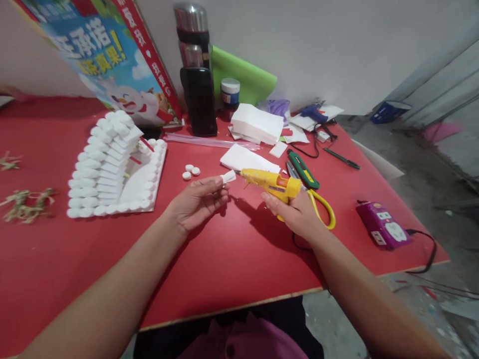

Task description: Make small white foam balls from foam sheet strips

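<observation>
My right hand (pixel 292 209) is wrapped round a yellow hot glue gun (pixel 265 180), its nozzle pointing left. Between the thumb and fingers of my left hand (pixel 204 199) is a small white piece (pixel 228 176), right at the nozzle tip. Whether the two touch I cannot tell. Several round white pieces (pixel 190 170) lie just behind my left hand. To the left stands a white model (pixel 108 169) with stepped rows of rounded pieces on a flat white base. Yellow-handled scissors (pixel 326 209) lie partly hidden behind the glue gun and my right hand.
A green utility knife (pixel 303 169), a green pen (pixel 342 158) and white sheets (pixel 250 159) lie beyond the glue gun. A purple power strip (pixel 385 227) sits at the right. Behind stand a phone (pixel 199 102), a flask (pixel 190 25) and a jar (pixel 230 92). Straw figures (pixel 30 204) lie far left.
</observation>
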